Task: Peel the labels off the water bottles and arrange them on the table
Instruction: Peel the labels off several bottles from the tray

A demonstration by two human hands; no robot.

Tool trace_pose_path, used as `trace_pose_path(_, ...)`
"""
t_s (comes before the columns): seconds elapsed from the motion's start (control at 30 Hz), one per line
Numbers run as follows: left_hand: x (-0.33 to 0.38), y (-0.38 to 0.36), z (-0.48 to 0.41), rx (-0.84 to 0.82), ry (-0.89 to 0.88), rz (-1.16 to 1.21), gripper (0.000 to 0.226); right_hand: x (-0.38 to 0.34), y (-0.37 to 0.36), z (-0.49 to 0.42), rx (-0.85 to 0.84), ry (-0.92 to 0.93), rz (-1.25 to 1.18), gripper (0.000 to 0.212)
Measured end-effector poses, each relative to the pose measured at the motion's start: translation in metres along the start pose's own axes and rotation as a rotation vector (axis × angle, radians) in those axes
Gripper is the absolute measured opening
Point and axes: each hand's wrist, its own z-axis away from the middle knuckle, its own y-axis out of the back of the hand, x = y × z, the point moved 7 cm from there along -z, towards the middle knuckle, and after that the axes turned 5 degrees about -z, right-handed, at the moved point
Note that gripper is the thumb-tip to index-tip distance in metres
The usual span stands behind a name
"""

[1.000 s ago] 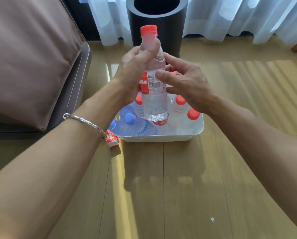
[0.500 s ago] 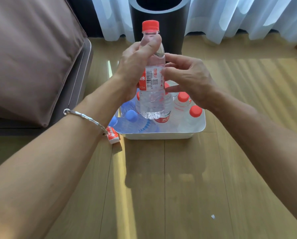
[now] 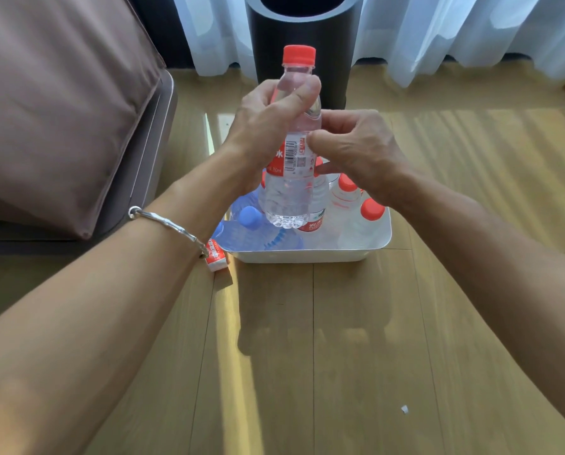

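One table (image 3: 307, 356): pale wood-grain boards, smooth and sun-striped; this is the surface for arranging.
Cushion (image 3: 61, 110): brown woven fabric with soft corners, at the left.
Bin (image 3: 302, 77): matt black cylinder, open-topped, beyond the tray.
Tray (image 3: 307, 256): white, shallow and round-cornered, on the table. It holds red-capped bottles (image 3: 360, 221) upright and a blue-capped bottle (image 3: 251, 218) lying down.
Held bottle (image 3: 287, 198): thin clear plastic with a ribbed base and a red screw cap, full of water. It is upright in the air above the tray.
Left hand (image 3: 264, 126): wrapped firmly round the held bottle's shoulder, thumb across the front.
Right hand (image 3: 356, 149): thumb tip pressed on the label's upper right edge, fingers curled behind. Whether an edge is lifted cannot be told.
Label (image 3: 291, 156): glossy red-and-white film with a barcode, wrapped round the mid-body and seemingly whole.
Step, as judged: starting the peel. Work a nail under the seam, then pull slowly around the body. The left hand should steady the bottle without squeezing its thin wall, since the film may tear.
Peeled label (image 3: 216, 256): crumpled red-and-white film on the table, just beside the tray's left corner.
Scrap (image 3: 404, 409): tiny white fleck, well apart from the tray.
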Motion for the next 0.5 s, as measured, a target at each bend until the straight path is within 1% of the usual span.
trace_pose_path(0.17, -0.001, -0.001, 0.002, 0.036, -0.009, -0.01, 0.019, 0.004, -0.002, -0.001, 0.029, 0.025, 0.029, 0.022)
trace_pose_path(0.27, -0.002, -0.006, 0.004, 0.02, 0.007, 0.001, 0.02, 0.007, 0.006, 0.001, 0.169, 0.083, 0.041, 0.021)
trace_pose_path(0.33, -0.001, -0.009, 0.004, 0.034, 0.026, 0.03, 0.023, 0.008, 0.009, 0.0, 0.191, 0.073, 0.008, 0.026)
trace_pose_path(0.4, 0.002, -0.01, 0.003, 0.052, 0.01, 0.052, 0.021, 0.01, 0.007, -0.003, 0.132, 0.022, -0.08, 0.028)
trace_pose_path(0.5, 0.006, -0.006, 0.0, 0.084, -0.021, -0.017, 0.019, 0.008, -0.004, -0.003, -0.041, -0.061, -0.239, 0.023)
